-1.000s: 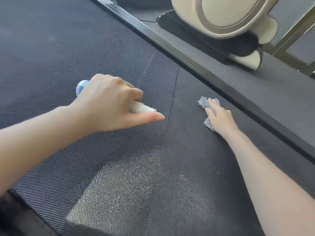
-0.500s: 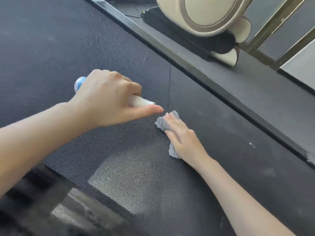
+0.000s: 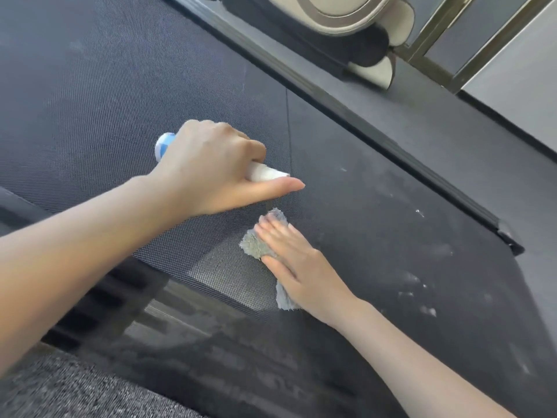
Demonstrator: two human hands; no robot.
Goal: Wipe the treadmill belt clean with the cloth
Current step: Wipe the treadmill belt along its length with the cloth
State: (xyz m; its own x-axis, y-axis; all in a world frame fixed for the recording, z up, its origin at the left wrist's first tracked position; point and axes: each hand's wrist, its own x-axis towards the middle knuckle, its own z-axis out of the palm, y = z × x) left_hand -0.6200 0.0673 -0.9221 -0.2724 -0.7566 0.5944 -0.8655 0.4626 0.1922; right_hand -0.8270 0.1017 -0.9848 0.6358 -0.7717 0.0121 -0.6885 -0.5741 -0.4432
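Your right hand (image 3: 297, 262) lies flat on the grey cloth (image 3: 256, 247). Its fingers are straight and close together, and they press the cloth down on the treadmill belt (image 3: 120, 86). Bits of the cloth stick out past your fingertips, beside your thumb and back by your wrist.

Your left hand (image 3: 217, 167) is curled tight round a small white bottle (image 3: 265, 174). The bottle lies sideways in your fist. Its white end pokes out by your thumb, and a blue and white end pokes out the other side. Your thumb is straight and points along the belt. Its tip is near the top of the cloth but does not touch it.

A bright patch of light (image 3: 229, 276) sits on the belt just beside the cloth. To the right of your right hand the belt has white specks (image 3: 422, 286) and dusty smears. A thin line (image 3: 287, 131) runs across the belt above your left thumb.

A dark side rail (image 3: 376, 137) runs along the far edge of the belt. Past it stands a cream and black machine (image 3: 355, 22). Down in the near left corner there is a rough grey mat (image 3: 60, 384).
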